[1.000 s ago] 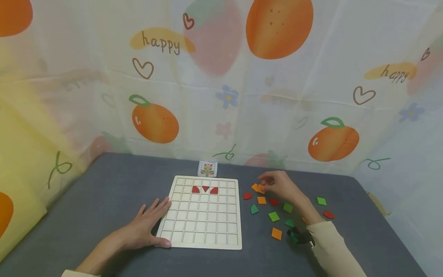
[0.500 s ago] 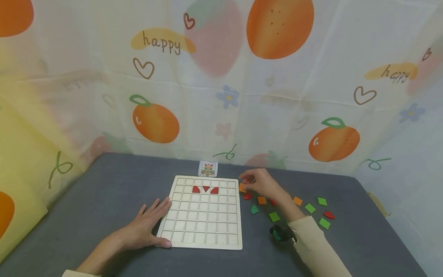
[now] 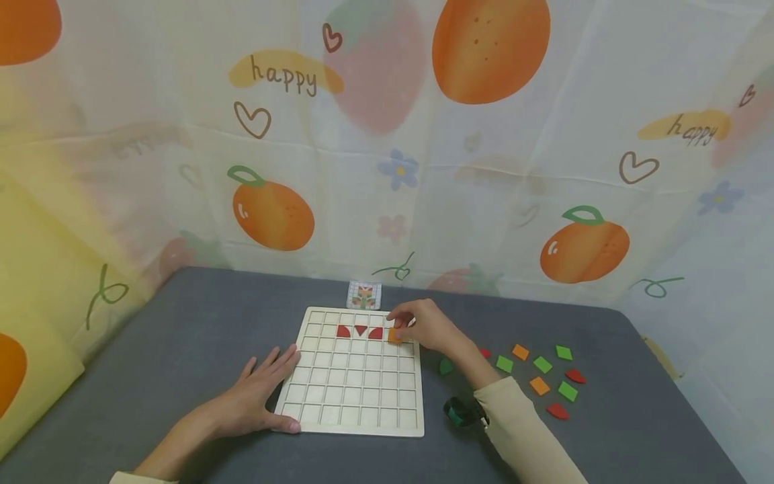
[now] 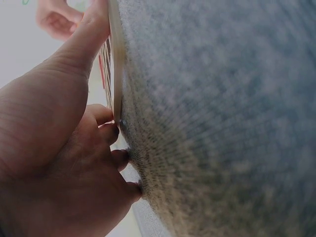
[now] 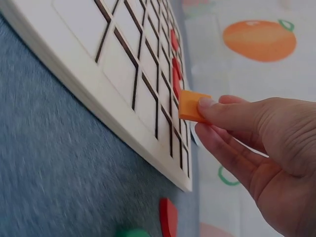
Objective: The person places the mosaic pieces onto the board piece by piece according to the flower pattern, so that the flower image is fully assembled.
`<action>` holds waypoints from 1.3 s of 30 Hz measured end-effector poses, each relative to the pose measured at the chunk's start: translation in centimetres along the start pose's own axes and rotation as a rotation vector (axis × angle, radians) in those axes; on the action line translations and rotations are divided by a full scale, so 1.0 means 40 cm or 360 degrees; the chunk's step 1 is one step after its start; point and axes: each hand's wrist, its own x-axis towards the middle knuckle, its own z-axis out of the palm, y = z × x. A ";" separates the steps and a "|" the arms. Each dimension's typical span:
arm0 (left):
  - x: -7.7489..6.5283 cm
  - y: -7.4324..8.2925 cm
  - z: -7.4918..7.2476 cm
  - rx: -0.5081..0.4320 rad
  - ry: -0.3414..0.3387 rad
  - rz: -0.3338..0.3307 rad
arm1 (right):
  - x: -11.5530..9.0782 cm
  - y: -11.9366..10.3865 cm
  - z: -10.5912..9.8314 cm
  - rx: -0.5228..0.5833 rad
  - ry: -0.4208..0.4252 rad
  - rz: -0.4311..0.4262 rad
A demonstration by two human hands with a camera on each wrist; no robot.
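A pale board with a grid of square recesses lies on the dark table. My left hand rests along its left side, fingers spread straight and thumb at the near left corner. Three red pieces sit in its second row from the top: a quarter-shaped piece, a triangle and another quarter-shaped piece. Over the board just right of them, my right hand pinches an orange square tile between thumb and fingers. In the right wrist view the tile is tilted against the grid.
Loose tiles are scattered right of the board, among them a green square, an orange square and a red curved piece. A small pattern card lies behind the board. A printed curtain hangs beyond the table.
My right hand has carried the orange tile leftward from the scattered pieces, past the board's right edge and over its second row. My left hand has stayed in place.
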 end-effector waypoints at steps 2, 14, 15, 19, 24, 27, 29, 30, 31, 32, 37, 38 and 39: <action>0.001 0.000 0.000 -0.0001 -0.0002 -0.0002 | 0.006 -0.003 0.008 -0.0005 -0.0015 -0.0008; 0.003 -0.002 0.000 0.0006 0.0034 0.0018 | 0.031 -0.021 0.030 0.0029 -0.0026 -0.0056; 0.002 -0.002 0.000 0.0005 0.0040 0.0023 | 0.033 -0.024 0.032 0.0039 -0.0032 -0.0053; 0.002 0.000 0.001 0.0009 0.0053 0.0031 | 0.048 -0.034 0.045 0.0049 -0.0048 -0.0041; 0.003 0.002 0.000 0.0010 0.0055 0.0025 | 0.065 -0.053 0.056 0.0040 -0.0039 -0.0071; 0.002 0.002 -0.001 -0.0003 0.0050 0.0020 | 0.072 -0.064 0.065 0.0044 -0.0046 -0.0116; 0.001 0.002 -0.001 -0.0009 0.0049 0.0017 | 0.077 -0.069 0.074 0.0066 -0.0055 -0.0134; 0.001 0.002 -0.001 -0.0008 0.0050 0.0017 | 0.078 -0.071 0.078 0.0082 -0.0062 -0.0133; 0.000 0.001 -0.001 -0.0007 0.0051 0.0018 | 0.080 -0.073 0.082 0.0100 -0.0072 -0.0125; 0.000 0.001 -0.001 -0.0006 0.0051 0.0020 | 0.080 -0.074 0.087 0.0114 -0.0074 -0.0123; -0.002 -0.001 0.000 0.0006 0.0053 0.0033 | 0.081 -0.078 0.104 0.0124 -0.0092 -0.0081; -0.003 -0.001 0.000 0.0005 0.0052 0.0033 | 0.081 -0.078 0.107 0.0112 -0.0089 -0.0081; -0.003 -0.002 0.000 0.0003 0.0051 0.0033 | 0.082 -0.078 0.109 0.0098 -0.0084 -0.0078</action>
